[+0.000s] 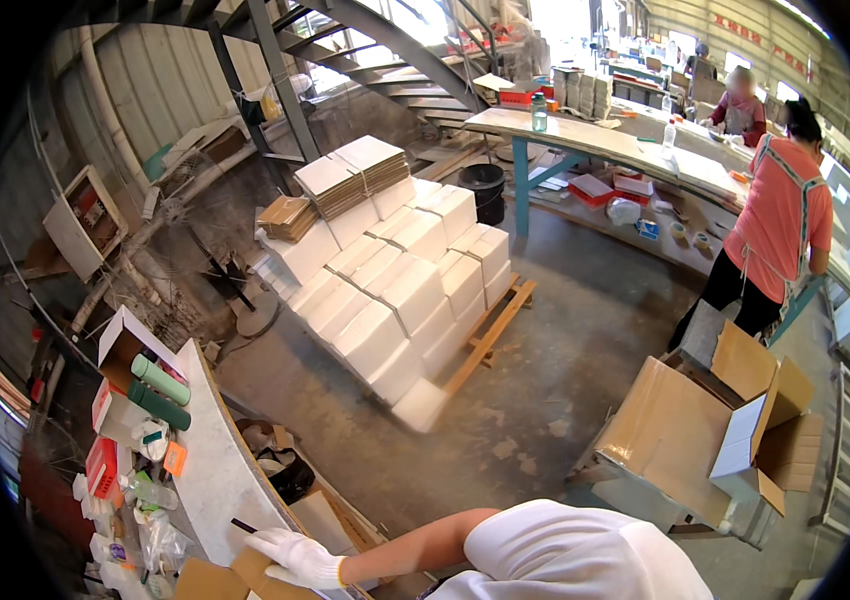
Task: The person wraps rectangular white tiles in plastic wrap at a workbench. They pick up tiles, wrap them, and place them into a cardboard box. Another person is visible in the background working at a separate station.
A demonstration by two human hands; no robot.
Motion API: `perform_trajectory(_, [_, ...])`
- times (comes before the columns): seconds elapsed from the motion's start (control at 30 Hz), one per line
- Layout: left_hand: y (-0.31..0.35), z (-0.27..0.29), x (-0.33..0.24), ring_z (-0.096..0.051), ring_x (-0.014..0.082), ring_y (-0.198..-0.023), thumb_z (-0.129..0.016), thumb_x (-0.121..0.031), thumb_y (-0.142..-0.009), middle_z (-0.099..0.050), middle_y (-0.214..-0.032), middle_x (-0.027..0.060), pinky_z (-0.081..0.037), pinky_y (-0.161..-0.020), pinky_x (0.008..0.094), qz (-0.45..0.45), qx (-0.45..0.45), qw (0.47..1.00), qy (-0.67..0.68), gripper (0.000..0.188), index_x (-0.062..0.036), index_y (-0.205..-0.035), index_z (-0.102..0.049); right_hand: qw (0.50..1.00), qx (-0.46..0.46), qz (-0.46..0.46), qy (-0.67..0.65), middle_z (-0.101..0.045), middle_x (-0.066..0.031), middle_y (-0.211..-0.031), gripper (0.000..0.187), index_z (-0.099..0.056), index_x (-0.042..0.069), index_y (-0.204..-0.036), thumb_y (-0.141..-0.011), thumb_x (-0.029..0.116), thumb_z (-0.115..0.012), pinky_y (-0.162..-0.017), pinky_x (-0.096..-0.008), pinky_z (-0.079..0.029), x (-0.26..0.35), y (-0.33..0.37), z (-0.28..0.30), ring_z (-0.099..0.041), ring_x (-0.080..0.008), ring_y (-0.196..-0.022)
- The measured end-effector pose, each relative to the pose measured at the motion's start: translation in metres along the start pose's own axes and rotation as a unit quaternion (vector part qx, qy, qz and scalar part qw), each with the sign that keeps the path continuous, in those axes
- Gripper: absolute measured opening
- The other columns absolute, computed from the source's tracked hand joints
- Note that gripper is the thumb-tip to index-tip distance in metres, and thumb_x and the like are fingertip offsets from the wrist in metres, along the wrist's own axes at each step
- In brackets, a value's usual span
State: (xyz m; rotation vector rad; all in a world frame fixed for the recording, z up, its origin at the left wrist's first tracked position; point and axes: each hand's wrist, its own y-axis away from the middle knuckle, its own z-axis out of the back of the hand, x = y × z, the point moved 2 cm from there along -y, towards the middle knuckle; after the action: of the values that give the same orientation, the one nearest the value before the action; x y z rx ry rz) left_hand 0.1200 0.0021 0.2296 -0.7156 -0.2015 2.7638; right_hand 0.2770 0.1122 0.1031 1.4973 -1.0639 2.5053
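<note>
Resting against the raised flaps of a brown carton (210,580) at the lower left, the gloved right hand (297,562) has its fingers stretched out and close together; whether they pinch the cardboard, or the slim dark stick (242,524) near their tips, I cannot tell. The left hand is out of view. The carton stands open by the near end of the pale surface (207,470), its flaps not folded down; the lower rim cuts off its inside, so how much is done there cannot be judged. A strip of surface between the green tumblers (159,404) and the long curved edge seems to offer modest room. Past that edge, concrete floor (505,450) gives wider passage between the white stack (390,290) on its wooden pallet (490,338) and the large taped carton (660,415).
</note>
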Motion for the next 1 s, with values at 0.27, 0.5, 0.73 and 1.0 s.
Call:
perform_trajectory(0.27, [0.044, 0.062, 0.003, -0.063, 0.0377, -0.122, -0.064, -0.023, -0.105, -0.065, -0.133, 0.0254, -0.049, -0.107, 0.0436, 0.063, -0.101, 0.970, 0.214, 0.041, 0.0045, -0.135, -0.062, 0.803, 0.310, 0.366, -0.353, -0.068, -0.0152, -0.100, 0.027, -0.069, 0.009, -0.111, -0.090, 0.024, -0.067, -0.085, -0.0459, -0.052, 0.232, 0.028, 0.065, -0.064, -0.0366, -0.098])
perform_trajectory(0.5, [0.168, 0.102, 0.109, -0.065, 0.0325, -0.112, -0.064, -0.019, -0.100, -0.069, -0.121, 0.0210, -0.051, -0.101, 0.0415, 0.202, -0.220, 0.952, 0.063, 0.032, 0.0032, -0.124, -0.066, 0.568, 0.535, 0.446, -0.439, -0.068, -0.0139, -0.090, 0.019, -0.071, 0.010, -0.101, -0.090, 0.025, -0.065, -0.075, -0.0460, -0.051, 0.379, 0.108, 0.054, -0.064, -0.0355, -0.084])
perform_trajectory(0.73, [0.323, 0.120, 0.179, -0.071, 0.0395, -0.099, -0.076, -0.022, -0.088, -0.076, -0.105, 0.0200, -0.055, -0.088, 0.0459, 0.276, -0.338, 0.900, -0.009, 0.025, -0.0031, -0.106, -0.075, 0.308, 0.648, 0.503, -0.483, -0.068, -0.0126, -0.079, 0.017, -0.072, 0.011, -0.090, -0.091, 0.025, -0.062, -0.065, -0.0461, -0.050, 0.470, 0.201, 0.071, -0.064, -0.0344, -0.071])
perform_trajectory(1.0, [0.404, 0.131, 0.219, -0.066, 0.0383, -0.077, -0.076, -0.025, -0.086, -0.072, -0.083, 0.0176, -0.052, -0.073, 0.0468, 0.326, -0.348, 0.874, -0.093, 0.025, -0.0045, -0.101, -0.076, 0.166, 0.675, 0.607, -0.386, -0.069, -0.0104, -0.075, 0.015, -0.074, 0.013, -0.086, -0.089, 0.023, -0.064, -0.061, -0.0455, -0.050, 0.522, 0.269, 0.080, -0.065, -0.0324, -0.065])
